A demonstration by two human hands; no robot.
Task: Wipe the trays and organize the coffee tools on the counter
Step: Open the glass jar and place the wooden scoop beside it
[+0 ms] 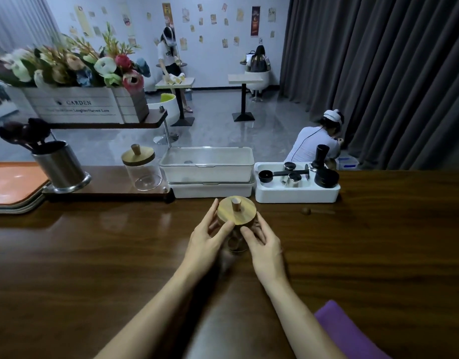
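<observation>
A glass jar with a round wooden lid (236,210) stands on the dark wooden counter (93,255), just in front of the white trays. My left hand (207,237) and my right hand (264,242) both hold the jar by its sides below the lid, fingers curled round the glass. Behind it two white trays are stacked, the upper tray (206,163) with nothing in it. To the right a white tray (297,194) holds coffee tools: a black scoop (265,176), metal cups (293,178) and a black grinder (325,169).
A second lidded glass jar (143,167) and a steel utensil holder (61,167) stand on a raised shelf at the left, beside orange trays (13,185). A small wooden knob (306,211) lies on the counter. A purple cloth (352,332) lies at the bottom right. A flower box (75,104) sits above.
</observation>
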